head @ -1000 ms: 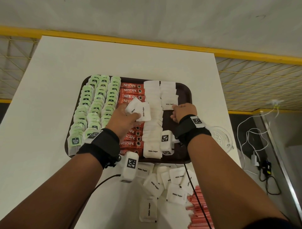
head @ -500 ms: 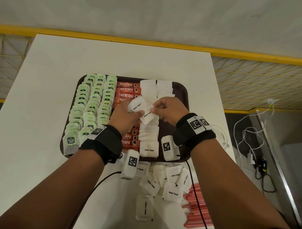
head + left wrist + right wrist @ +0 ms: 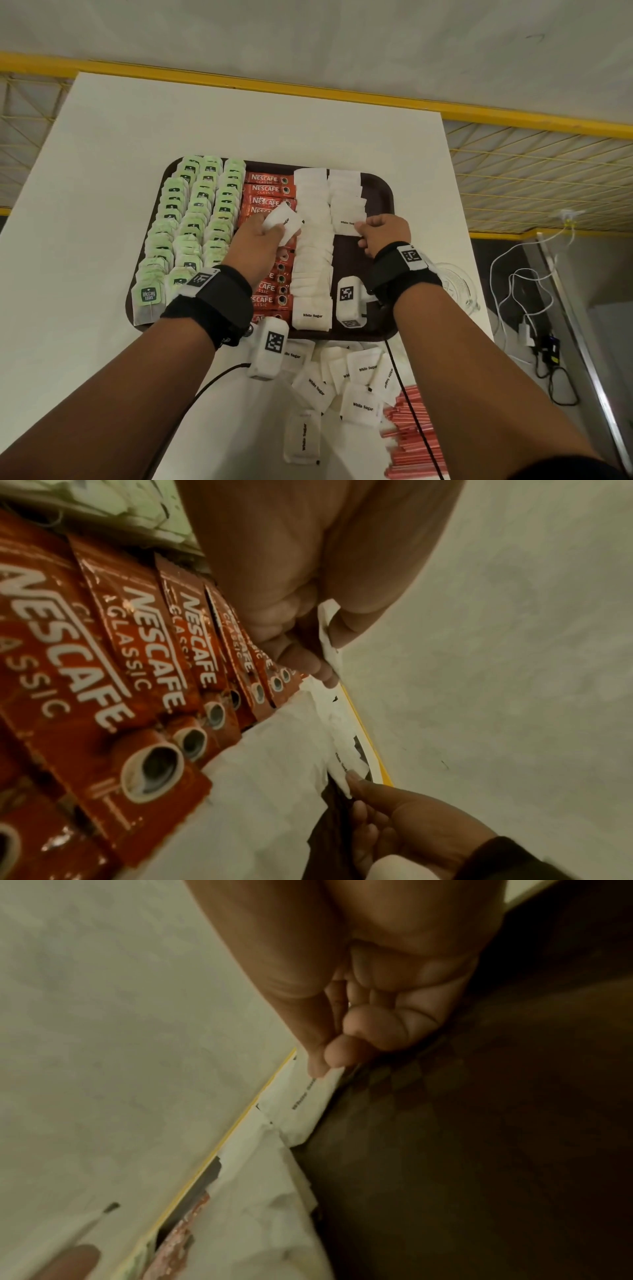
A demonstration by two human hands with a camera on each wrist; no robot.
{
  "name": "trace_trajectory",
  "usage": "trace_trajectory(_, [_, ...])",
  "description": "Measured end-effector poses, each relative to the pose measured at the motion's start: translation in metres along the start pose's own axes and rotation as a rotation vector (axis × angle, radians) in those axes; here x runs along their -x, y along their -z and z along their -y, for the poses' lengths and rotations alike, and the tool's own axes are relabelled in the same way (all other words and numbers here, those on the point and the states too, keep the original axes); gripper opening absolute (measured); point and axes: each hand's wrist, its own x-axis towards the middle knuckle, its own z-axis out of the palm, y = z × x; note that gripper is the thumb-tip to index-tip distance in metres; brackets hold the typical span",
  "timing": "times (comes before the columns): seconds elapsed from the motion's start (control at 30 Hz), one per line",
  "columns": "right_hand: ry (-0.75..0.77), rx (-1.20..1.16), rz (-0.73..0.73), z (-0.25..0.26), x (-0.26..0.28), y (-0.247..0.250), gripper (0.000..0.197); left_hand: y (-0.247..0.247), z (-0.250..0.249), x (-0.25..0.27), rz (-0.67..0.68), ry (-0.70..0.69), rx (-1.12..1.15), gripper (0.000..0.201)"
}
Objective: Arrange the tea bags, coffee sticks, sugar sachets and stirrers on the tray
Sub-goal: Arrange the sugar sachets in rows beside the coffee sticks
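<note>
A dark brown tray [image 3: 380,192] holds rows of green tea bags [image 3: 191,222], red Nescafe coffee sticks [image 3: 269,186] and two columns of white sugar sachets [image 3: 313,260]. My left hand [image 3: 255,240] hovers over the coffee sticks and grips a small bunch of sugar sachets [image 3: 282,222]. My right hand [image 3: 385,231] pinches one sugar sachet [image 3: 347,222] at the near end of the shorter right column, low over the tray; the right wrist view shows thumb and forefinger on that sachet's [image 3: 308,1096] edge. Loose sugar sachets [image 3: 359,401] and red stirrers [image 3: 411,442] lie on the table near me.
The tray sits on a white table [image 3: 171,130] whose right edge runs close beside it. A clear glass dish [image 3: 457,286] stands right of the tray. Cables and a charger [image 3: 527,329] lie on the floor at the right. The tray's right strip is bare dark surface [image 3: 349,253].
My right hand took one sachet from the bunch in my left hand and carried it right, down onto the near end of the shorter sugar column. The left hand stayed over the coffee sticks.
</note>
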Motion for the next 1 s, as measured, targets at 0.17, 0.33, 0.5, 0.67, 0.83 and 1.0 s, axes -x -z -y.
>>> trace_trajectory(0.17, [0.051,0.168,-0.068,0.001,-0.005,-0.002,0.025,0.002,-0.003,0.003,0.043,-0.034,-0.073,0.021])
trace_trajectory(0.33, [0.221,0.241,-0.019,0.024,0.017,0.001,0.038,0.000,-0.002,0.002,0.045,-0.122,-0.202,0.037])
trace_trajectory(0.5, [0.238,0.000,0.365,0.035,0.045,-0.009,0.023,-0.008,-0.002,0.000,0.068,-0.145,-0.189,0.048])
trace_trajectory(0.67, [0.059,-0.253,0.167,0.011,0.037,-0.005,0.022,-0.009,-0.002,0.005,0.082,-0.142,-0.172,0.044])
trace_trajectory(0.83, [-0.120,-0.296,0.006,-0.002,0.025,0.004,0.023,-0.003,0.002,0.011,0.057,-0.143,-0.176,0.040])
trace_trajectory(1.0, [-0.100,-0.104,0.000,-0.003,0.016,-0.001,0.016,0.002,0.005,0.019,0.040,-0.139,-0.190,0.038])
